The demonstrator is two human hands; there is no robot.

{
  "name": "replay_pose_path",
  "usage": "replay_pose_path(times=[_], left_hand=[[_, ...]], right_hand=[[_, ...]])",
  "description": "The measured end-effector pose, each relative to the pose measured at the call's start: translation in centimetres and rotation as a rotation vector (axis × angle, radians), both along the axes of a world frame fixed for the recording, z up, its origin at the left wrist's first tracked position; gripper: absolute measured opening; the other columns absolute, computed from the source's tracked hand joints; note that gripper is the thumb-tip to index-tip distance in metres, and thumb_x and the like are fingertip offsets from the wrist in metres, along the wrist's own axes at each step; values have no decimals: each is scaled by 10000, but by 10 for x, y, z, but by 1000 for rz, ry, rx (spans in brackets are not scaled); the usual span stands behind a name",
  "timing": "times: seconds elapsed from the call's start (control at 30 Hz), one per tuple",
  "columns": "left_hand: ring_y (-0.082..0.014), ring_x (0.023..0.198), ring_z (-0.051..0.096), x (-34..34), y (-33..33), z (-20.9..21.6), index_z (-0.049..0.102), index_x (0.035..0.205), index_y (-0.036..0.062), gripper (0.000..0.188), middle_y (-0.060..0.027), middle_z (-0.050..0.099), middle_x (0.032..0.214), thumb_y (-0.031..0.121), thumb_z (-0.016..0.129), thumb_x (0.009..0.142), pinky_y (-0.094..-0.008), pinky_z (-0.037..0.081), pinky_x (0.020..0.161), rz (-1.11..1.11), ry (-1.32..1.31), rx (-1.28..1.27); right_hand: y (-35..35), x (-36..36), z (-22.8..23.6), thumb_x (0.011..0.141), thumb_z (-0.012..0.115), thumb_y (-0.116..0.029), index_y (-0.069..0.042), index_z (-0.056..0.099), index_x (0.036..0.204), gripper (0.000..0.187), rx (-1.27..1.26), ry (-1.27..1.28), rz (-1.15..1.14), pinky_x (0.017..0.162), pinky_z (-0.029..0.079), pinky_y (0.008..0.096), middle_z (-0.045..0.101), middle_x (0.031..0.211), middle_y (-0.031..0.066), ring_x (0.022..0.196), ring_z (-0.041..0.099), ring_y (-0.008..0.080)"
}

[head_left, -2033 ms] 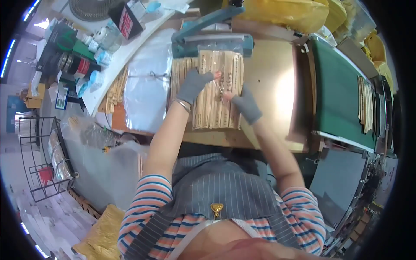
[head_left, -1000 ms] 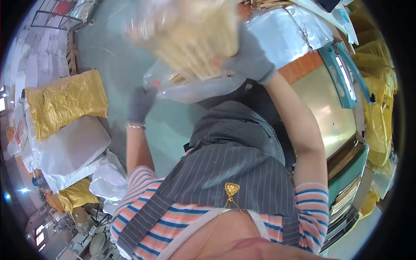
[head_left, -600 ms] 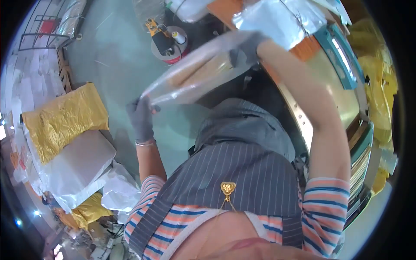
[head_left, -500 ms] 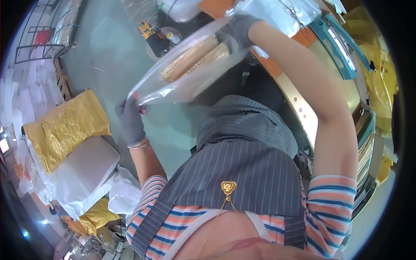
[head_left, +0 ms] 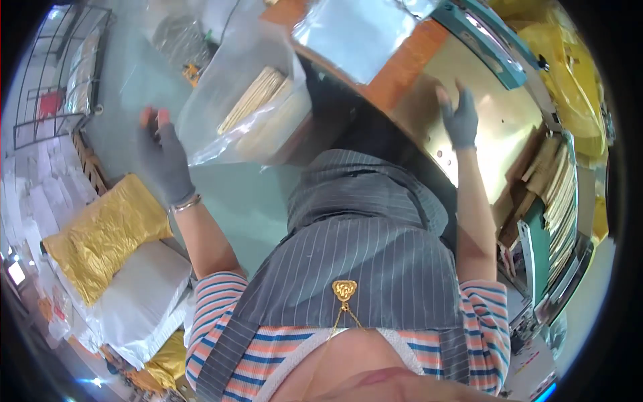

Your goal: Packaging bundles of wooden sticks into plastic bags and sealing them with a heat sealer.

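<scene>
A clear plastic bag (head_left: 201,100) hangs or stands open in front of me, left of the worktop; its base is hidden. Inside are tan, ribbed bundles (head_left: 253,99), perhaps stacked card or paper, too blurred to name. My left hand (head_left: 164,161), in a grey glove with bare fingertips, is beside the bag's near left edge, fingers partly bent and apart, holding nothing I can see. Over the shiny metal worktop (head_left: 429,134), my right hand (head_left: 461,122) wears the same kind of glove. Its thumb and fingers are spread, with nothing between them.
Clear plastic sheets or bags (head_left: 355,33) lie on the worktop's orange-brown part. A teal bar-shaped device (head_left: 482,43) stands at its far side. To the left are a yellow parcel (head_left: 107,234) and white parcels (head_left: 144,291). Brown cardboard pieces (head_left: 546,177) stand at the right.
Both hands have let go of the bag's stretched edges. The bag with its tan bundles has shifted left. My right hand has come back over the worktop; my left has moved slightly left.
</scene>
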State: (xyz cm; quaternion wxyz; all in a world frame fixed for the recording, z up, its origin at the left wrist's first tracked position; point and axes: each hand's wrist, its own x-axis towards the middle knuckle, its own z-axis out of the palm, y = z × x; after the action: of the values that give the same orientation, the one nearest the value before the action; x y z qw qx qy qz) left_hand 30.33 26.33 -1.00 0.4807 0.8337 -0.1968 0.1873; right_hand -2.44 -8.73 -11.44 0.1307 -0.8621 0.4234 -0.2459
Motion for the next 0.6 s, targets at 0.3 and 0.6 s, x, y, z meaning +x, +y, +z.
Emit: replay_pose_path(times=[0.3,0.6], left_hand=[[-220,817,631,19,-267,-99,658,966,55,365,-112,658,831,367,687,778,-322,477,754,-1034,-255,546],[-132,718,564,-17,-288,-72,636,890,-2,255,-55,631,772,224,519,908,-271,456,699,-1244,343,383]], right_hand=[[64,-77,-27,884,534,-379,-35,484,1264,515,-123,134,-94,1060,278,438,456,1343,174,1261,397,350],[61,-89,-32,855,562,-371,-36,521,1220,497,-167,35,-111,1036,311,445,496,1289,186,1216,442,354]])
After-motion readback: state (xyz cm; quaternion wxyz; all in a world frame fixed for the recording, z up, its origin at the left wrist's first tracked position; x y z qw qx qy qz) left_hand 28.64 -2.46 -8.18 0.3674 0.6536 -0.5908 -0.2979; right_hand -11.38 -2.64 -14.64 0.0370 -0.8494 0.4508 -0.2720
